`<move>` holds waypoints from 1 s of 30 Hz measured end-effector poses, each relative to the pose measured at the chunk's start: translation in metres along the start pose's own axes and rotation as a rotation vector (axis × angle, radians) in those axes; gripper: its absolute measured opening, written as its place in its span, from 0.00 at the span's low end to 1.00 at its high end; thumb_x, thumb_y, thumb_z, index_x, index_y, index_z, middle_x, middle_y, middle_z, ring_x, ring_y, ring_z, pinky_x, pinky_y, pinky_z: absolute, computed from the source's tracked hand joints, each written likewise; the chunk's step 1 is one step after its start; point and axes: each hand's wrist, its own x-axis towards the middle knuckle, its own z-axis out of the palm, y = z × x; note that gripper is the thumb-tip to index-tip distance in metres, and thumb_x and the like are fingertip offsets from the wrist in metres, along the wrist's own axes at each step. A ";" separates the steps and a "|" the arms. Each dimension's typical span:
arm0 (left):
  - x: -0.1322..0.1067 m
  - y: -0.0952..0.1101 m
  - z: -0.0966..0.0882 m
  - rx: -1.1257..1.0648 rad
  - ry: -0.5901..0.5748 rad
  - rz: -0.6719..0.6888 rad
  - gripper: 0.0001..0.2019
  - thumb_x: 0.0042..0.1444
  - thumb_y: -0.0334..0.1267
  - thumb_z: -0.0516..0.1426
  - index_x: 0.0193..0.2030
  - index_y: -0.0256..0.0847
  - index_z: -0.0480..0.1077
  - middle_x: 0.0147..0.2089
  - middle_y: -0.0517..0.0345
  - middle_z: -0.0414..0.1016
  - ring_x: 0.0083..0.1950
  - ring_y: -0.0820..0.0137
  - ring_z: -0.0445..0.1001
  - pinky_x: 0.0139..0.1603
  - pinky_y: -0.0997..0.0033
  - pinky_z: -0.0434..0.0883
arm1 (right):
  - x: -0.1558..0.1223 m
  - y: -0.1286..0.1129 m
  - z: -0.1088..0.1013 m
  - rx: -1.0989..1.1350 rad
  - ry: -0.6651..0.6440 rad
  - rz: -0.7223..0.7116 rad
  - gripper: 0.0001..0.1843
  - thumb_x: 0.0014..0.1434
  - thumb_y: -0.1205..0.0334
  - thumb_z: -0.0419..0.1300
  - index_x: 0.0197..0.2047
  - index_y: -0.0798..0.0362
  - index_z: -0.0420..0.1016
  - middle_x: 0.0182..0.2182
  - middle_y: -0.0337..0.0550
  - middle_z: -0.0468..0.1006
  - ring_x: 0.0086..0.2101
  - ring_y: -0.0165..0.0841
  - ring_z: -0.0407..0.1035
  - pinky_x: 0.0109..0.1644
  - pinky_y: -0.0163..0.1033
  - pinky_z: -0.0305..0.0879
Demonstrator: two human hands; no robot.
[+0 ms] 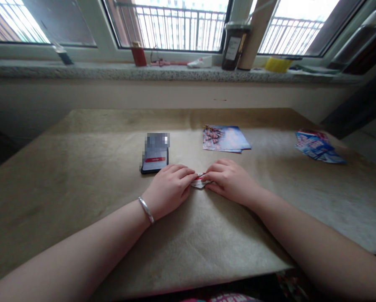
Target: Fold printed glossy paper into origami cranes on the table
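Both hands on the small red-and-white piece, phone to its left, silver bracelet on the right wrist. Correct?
No, the head view shows the silver bracelet on the left wrist, not the right. Rest stands: left hand and right hand on the small red-and-white piece, phone to its left.

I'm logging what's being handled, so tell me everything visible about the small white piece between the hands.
The small white piece looks like paper, with red marks on its upper part, apparently creased or folded, its lower edge pointed. It sits on or just above the tabletop; the left hand and right hand pinch and partly cover it.
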 end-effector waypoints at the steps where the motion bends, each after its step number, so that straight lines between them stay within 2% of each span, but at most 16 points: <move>1: 0.000 0.000 -0.001 0.005 -0.002 0.000 0.13 0.58 0.31 0.53 0.50 0.39 0.70 0.49 0.54 0.74 0.50 0.64 0.69 0.52 0.59 0.67 | 0.000 -0.001 0.000 -0.012 -0.002 -0.003 0.11 0.60 0.57 0.57 0.43 0.51 0.77 0.37 0.46 0.78 0.40 0.36 0.66 0.47 0.42 0.59; 6: 0.002 0.001 -0.004 0.084 -0.023 0.004 0.07 0.61 0.36 0.53 0.42 0.40 0.72 0.40 0.54 0.74 0.42 0.65 0.69 0.42 0.63 0.68 | 0.002 -0.006 -0.003 -0.043 -0.014 0.008 0.10 0.61 0.60 0.56 0.41 0.51 0.77 0.36 0.45 0.77 0.39 0.36 0.66 0.44 0.40 0.59; 11: 0.005 -0.002 -0.002 0.107 -0.036 0.054 0.09 0.63 0.37 0.52 0.37 0.38 0.72 0.34 0.55 0.73 0.36 0.67 0.67 0.35 0.68 0.66 | 0.002 -0.008 0.000 -0.042 -0.007 -0.012 0.10 0.61 0.59 0.55 0.41 0.51 0.77 0.36 0.45 0.77 0.38 0.35 0.65 0.42 0.39 0.59; 16: 0.006 -0.001 -0.002 0.116 -0.025 0.078 0.08 0.62 0.35 0.52 0.35 0.37 0.71 0.34 0.55 0.72 0.34 0.68 0.66 0.34 0.69 0.66 | 0.003 -0.010 0.003 -0.063 0.006 -0.040 0.12 0.63 0.59 0.53 0.39 0.52 0.77 0.35 0.45 0.77 0.37 0.34 0.66 0.39 0.38 0.58; 23: 0.005 -0.001 -0.002 0.089 -0.051 0.083 0.11 0.62 0.34 0.51 0.31 0.37 0.71 0.35 0.54 0.71 0.34 0.69 0.66 0.35 0.69 0.67 | 0.005 -0.015 0.000 -0.149 -0.004 -0.043 0.13 0.62 0.61 0.52 0.30 0.53 0.75 0.32 0.43 0.76 0.33 0.32 0.65 0.35 0.38 0.55; 30: 0.003 0.003 -0.003 0.068 -0.048 0.062 0.09 0.63 0.34 0.52 0.38 0.38 0.74 0.34 0.55 0.73 0.37 0.69 0.70 0.38 0.69 0.70 | 0.007 -0.012 0.007 0.047 0.006 0.114 0.08 0.59 0.62 0.54 0.34 0.52 0.75 0.33 0.42 0.75 0.35 0.32 0.66 0.37 0.35 0.57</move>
